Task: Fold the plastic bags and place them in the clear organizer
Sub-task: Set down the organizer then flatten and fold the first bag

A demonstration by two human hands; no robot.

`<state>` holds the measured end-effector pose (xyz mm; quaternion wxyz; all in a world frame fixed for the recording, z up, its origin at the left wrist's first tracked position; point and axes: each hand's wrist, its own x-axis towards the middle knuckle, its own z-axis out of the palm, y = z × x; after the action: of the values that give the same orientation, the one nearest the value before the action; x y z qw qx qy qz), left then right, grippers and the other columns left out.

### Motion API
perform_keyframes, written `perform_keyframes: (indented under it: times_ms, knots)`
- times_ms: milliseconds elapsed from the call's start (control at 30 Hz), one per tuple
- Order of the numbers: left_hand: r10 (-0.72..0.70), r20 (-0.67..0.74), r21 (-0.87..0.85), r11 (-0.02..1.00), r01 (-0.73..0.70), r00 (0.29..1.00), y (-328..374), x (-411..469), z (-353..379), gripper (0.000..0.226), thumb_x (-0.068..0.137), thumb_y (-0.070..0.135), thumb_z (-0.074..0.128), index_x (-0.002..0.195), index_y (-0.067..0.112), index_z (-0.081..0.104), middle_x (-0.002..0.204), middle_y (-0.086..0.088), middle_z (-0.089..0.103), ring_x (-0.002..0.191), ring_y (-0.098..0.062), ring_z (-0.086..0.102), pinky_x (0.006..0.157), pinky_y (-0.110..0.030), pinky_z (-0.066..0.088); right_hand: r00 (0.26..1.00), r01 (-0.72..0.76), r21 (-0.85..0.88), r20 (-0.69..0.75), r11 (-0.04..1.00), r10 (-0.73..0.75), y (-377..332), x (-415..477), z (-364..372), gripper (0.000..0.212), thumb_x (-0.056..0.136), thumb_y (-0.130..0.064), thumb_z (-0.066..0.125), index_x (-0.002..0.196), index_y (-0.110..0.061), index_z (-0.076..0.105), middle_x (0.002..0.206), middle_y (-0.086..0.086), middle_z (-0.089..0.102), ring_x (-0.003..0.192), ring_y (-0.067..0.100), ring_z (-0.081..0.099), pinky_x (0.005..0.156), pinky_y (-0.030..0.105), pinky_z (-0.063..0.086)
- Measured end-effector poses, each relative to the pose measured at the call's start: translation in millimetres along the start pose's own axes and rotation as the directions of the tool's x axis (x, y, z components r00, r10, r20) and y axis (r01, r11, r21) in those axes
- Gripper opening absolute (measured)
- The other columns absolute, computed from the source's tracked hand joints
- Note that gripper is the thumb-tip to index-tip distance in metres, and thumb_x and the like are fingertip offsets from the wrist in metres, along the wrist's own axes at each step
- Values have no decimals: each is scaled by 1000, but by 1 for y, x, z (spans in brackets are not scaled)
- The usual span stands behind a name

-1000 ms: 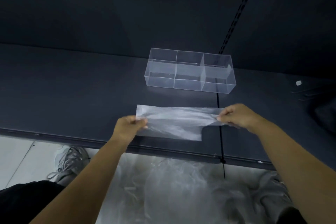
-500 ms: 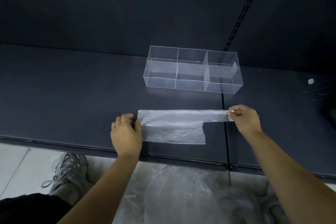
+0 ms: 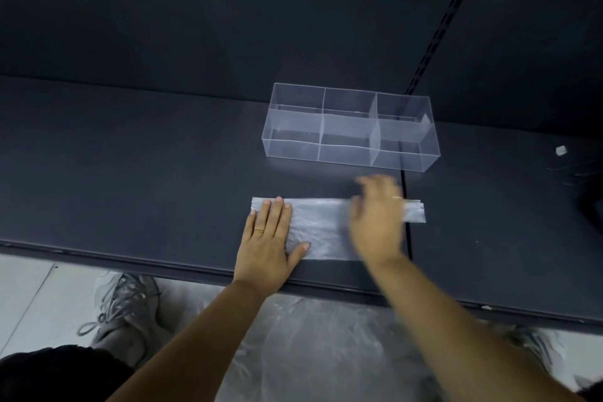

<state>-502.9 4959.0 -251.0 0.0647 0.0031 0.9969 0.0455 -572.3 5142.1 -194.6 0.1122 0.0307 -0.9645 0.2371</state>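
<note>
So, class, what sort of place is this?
Likely a staged workbench, not a home: a dark table before a dark backdrop, a clear organizer, and loose plastic bags heaped on the floor.

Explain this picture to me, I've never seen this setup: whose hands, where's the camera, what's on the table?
No robot here: a person works bare-handed, and the one camera sits on their head, looking down. The left hand presses flat on a partly folded bag on the dark table. The right hand, blurred, looks open over the bag's other end; neither hand grips anything. Behind the bag stands the clear organizer with three compartments. More plastic lies on the floor.
</note>
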Motion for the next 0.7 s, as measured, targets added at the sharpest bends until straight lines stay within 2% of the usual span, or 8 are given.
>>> perform_keyframes:
  times_ms: [67,167,333,433,533,600,633,700]
  knots:
    - [12,22,14,1000,-12,1000,-1,-1,-2,84,79,68,-15,146,17,-22,155,-2,-25,143,-24,-25,117,-40,-16,959,143,124,228,982,-169,-43,-20,26,43,97,-15,47,140,-11,45,147,11,40,137,27,34,117,38,22]
    - [13,26,22,1000,-14,1000,-2,-3,-3,76,82,58,-10,143,16,-25,158,-7,-19,141,-27,-27,115,-40,-18,884,166,21,440,986,-158,-57,-35,60,54,104,-38,20,153,-18,13,162,-1,6,148,14,-1,120,32,-7]
    - [-43,27,9,999,43,999,-1,-2,-3,99,79,78,-1,151,11,-5,160,-11,-7,147,-31,-10,118,-46,-7,858,287,-204,490,936,-156,14,-20,55,67,98,-57,15,153,-23,-3,161,-3,-10,146,12,-15,117,36,-17]
    - [-76,41,26,997,75,996,-3,-3,-3,106,74,84,-5,152,11,-7,161,-11,-6,147,-29,-11,118,-47,-7,882,231,-332,467,915,-53,66,-2,33,69,96,-59,12,153,-24,-7,160,-3,-14,145,12,-18,117,38,-16]
    - [-106,77,33,994,104,991,-5,-3,-6,111,68,87,-11,151,13,-14,160,-10,-11,147,-27,-14,118,-49,-7,903,132,-386,427,913,50,97,11,11,65,99,-52,11,153,-21,-6,161,1,-12,147,16,-15,118,40,-13]
    - [-107,93,14,994,106,990,-5,-2,-9,112,66,87,-8,151,13,-13,160,-9,-13,146,-27,-16,117,-51,-9,942,60,-407,324,911,83,98,12,1,63,101,-45,20,154,-15,4,162,8,-2,148,23,-4,119,42,-9]
    - [-106,97,-4,994,107,990,-5,-2,-11,111,67,87,-5,151,14,-13,160,-8,-14,146,-26,-17,115,-52,-13,967,33,-387,244,921,68,93,9,-3,62,101,-41,30,152,-11,16,160,13,11,147,28,7,119,44,-3]
    - [-79,70,-27,996,81,994,-6,-2,-16,101,77,83,6,152,17,-9,160,-5,-15,146,-24,-19,110,-50,-21,988,60,-225,154,972,-25,75,-2,-10,51,94,-34,55,136,-8,47,140,16,44,130,34,39,111,47,25]
